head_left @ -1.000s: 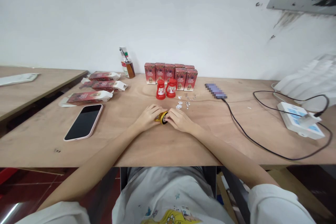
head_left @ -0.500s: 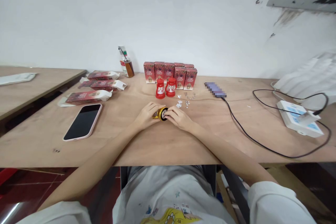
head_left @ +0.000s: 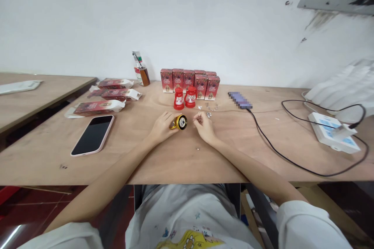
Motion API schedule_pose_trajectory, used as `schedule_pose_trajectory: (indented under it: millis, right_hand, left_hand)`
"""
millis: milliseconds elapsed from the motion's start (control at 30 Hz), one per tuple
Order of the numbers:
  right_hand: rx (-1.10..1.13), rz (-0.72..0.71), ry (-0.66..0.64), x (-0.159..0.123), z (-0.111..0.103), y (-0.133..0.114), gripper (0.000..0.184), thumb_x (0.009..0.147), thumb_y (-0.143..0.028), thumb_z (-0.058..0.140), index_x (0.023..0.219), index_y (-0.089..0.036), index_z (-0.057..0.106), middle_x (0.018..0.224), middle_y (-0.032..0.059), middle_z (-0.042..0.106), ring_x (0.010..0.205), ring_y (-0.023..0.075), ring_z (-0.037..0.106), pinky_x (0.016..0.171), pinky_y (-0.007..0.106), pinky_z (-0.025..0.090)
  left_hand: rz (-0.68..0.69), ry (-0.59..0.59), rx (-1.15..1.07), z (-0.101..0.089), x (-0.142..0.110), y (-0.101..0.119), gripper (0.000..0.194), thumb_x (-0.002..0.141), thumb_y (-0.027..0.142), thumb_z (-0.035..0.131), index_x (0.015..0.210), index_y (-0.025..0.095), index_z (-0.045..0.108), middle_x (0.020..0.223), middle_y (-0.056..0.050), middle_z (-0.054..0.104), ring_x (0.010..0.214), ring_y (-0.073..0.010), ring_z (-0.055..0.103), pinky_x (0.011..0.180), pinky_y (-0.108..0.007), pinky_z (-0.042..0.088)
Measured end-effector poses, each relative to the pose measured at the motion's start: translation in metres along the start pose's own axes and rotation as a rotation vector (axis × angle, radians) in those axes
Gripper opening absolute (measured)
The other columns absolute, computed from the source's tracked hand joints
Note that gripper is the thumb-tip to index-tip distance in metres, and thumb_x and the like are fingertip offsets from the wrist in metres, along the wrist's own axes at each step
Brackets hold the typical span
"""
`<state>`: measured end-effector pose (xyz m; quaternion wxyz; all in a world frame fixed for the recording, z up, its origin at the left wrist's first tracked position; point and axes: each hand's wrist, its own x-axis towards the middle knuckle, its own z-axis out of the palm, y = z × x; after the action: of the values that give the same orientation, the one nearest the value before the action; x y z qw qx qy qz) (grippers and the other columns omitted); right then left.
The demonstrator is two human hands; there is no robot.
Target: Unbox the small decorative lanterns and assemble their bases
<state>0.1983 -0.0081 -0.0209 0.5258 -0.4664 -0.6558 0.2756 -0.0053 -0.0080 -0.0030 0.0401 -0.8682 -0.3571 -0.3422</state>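
Note:
My left hand [head_left: 162,126] is closed around a small gold lantern [head_left: 173,124] that lies on its side. The lantern's round base [head_left: 182,122] faces right, with a black rim and a pale inside. To its right, my right hand [head_left: 203,127] is apart from it, fingers curled and fingertips together over small white pieces. Whatever the fingertips hold is too small to make out. Coin-like silver discs [head_left: 209,115] lie just beyond that hand, and small metal bits [head_left: 211,106] farther back. Two red lanterns [head_left: 179,99] stand upright behind my hands.
Several red printed boxes [head_left: 166,81] stand by the wall. Opened boxes [head_left: 99,107] and a phone [head_left: 92,135] lie at left. A bottle [head_left: 142,72] stands behind. At right are a cabled phone [head_left: 240,100] and a power strip [head_left: 333,132]. A tiny bit [head_left: 198,149] lies in front.
My right hand has left the lantern's base and moved right to the small white pieces. The base now shows more fully. A tiny bit now shows on the table in front.

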Motion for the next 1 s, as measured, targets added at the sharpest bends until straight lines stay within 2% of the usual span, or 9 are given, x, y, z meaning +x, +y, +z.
schedule_pose_trajectory:
  millis: [133, 333, 600, 700, 767, 833, 900, 967, 1000]
  right_hand:
    - [-0.133, -0.072, -0.036, 0.001, -0.007, -0.002, 0.016, 0.077, -0.016, 0.035, 0.077, -0.02, 0.05, 0.079, 0.0033, 0.06, 0.075, 0.0167, 0.056, 0.074, 0.031, 0.044]
    - [-0.193, -0.205, -0.219, -0.017, -0.026, -0.014, 0.02, 0.079, -0.012, 0.032, 0.076, -0.02, 0.05, 0.074, 0.0013, 0.057, 0.069, 0.0145, 0.053, 0.069, 0.026, 0.042]
    - [-0.302, -0.085, -0.214, -0.015, -0.03, -0.003, 0.022, 0.078, -0.013, 0.034, 0.071, -0.022, 0.052, 0.061, -0.0024, 0.054, 0.053, 0.0139, 0.048, 0.058, 0.025, 0.035]
    - [-0.276, -0.039, -0.242, -0.019, -0.031, -0.017, 0.018, 0.077, -0.014, 0.037, 0.071, -0.022, 0.052, 0.05, -0.0056, 0.045, 0.046, 0.0123, 0.041, 0.052, 0.024, 0.032]
    - [-0.233, -0.05, -0.288, -0.037, -0.035, -0.036, 0.013, 0.078, -0.016, 0.039, 0.075, -0.022, 0.051, 0.048, -0.0069, 0.042, 0.043, 0.0113, 0.039, 0.049, 0.023, 0.03]
    - [-0.206, -0.189, -0.39, -0.068, -0.04, -0.056, 0.011, 0.081, -0.019, 0.04, 0.081, -0.022, 0.051, 0.053, -0.0052, 0.051, 0.045, 0.0112, 0.043, 0.048, 0.023, 0.032]
    - [-0.257, -0.466, -0.595, -0.108, -0.046, -0.067, 0.014, 0.081, -0.019, 0.04, 0.086, -0.023, 0.053, 0.064, -0.0011, 0.062, 0.05, 0.0115, 0.049, 0.051, 0.025, 0.035]
    - [-0.353, -0.751, -0.802, -0.146, -0.053, -0.065, 0.015, 0.08, -0.021, 0.041, 0.084, -0.023, 0.055, 0.052, -0.0011, 0.059, 0.043, 0.0131, 0.047, 0.042, 0.026, 0.028]
    - [-0.451, -0.79, -0.893, -0.162, -0.057, -0.06, 0.015, 0.08, -0.022, 0.042, 0.084, -0.022, 0.056, 0.048, -0.0004, 0.058, 0.041, 0.0145, 0.048, 0.04, 0.027, 0.025]
  left_hand:
    - [-0.015, 0.003, 0.034, 0.001, 0.0, -0.002, 0.041, 0.08, 0.03, 0.059, 0.117, 0.015, 0.052, 0.103, -0.009, 0.062, 0.094, -0.0234, 0.054, 0.081, -0.036, 0.047]
    - [-0.033, -0.007, 0.067, 0.002, -0.001, -0.004, 0.039, 0.08, 0.029, 0.058, 0.116, 0.015, 0.053, 0.101, -0.009, 0.062, 0.092, -0.0235, 0.053, 0.08, -0.036, 0.046]
    - [-0.023, -0.015, 0.057, 0.003, -0.001, -0.005, 0.043, 0.079, 0.029, 0.06, 0.119, 0.017, 0.052, 0.104, -0.009, 0.061, 0.095, -0.0243, 0.053, 0.082, -0.037, 0.045]
    - [-0.023, -0.008, 0.052, 0.004, -0.001, -0.006, 0.043, 0.079, 0.03, 0.06, 0.119, 0.017, 0.052, 0.106, -0.009, 0.061, 0.095, -0.0244, 0.052, 0.082, -0.037, 0.045]
    - [-0.027, -0.007, 0.062, 0.004, -0.001, -0.006, 0.042, 0.08, 0.031, 0.06, 0.119, 0.016, 0.052, 0.104, -0.009, 0.062, 0.094, -0.0243, 0.053, 0.081, -0.037, 0.045]
    - [-0.027, -0.01, 0.066, 0.004, -0.002, -0.006, 0.042, 0.08, 0.032, 0.059, 0.118, 0.015, 0.053, 0.103, -0.01, 0.062, 0.094, -0.0243, 0.053, 0.081, -0.037, 0.045]
    - [-0.025, -0.018, 0.062, 0.003, -0.002, -0.004, 0.042, 0.081, 0.032, 0.059, 0.118, 0.015, 0.053, 0.104, -0.01, 0.062, 0.094, -0.0243, 0.053, 0.081, -0.037, 0.046]
    - [-0.025, -0.023, 0.054, 0.003, -0.002, -0.003, 0.041, 0.08, 0.032, 0.059, 0.117, 0.016, 0.053, 0.106, -0.01, 0.062, 0.094, -0.0241, 0.053, 0.082, -0.037, 0.045]
    - [-0.027, -0.025, 0.052, 0.002, -0.002, -0.002, 0.04, 0.08, 0.031, 0.06, 0.117, 0.016, 0.054, 0.106, -0.01, 0.062, 0.095, -0.024, 0.053, 0.082, -0.037, 0.045]
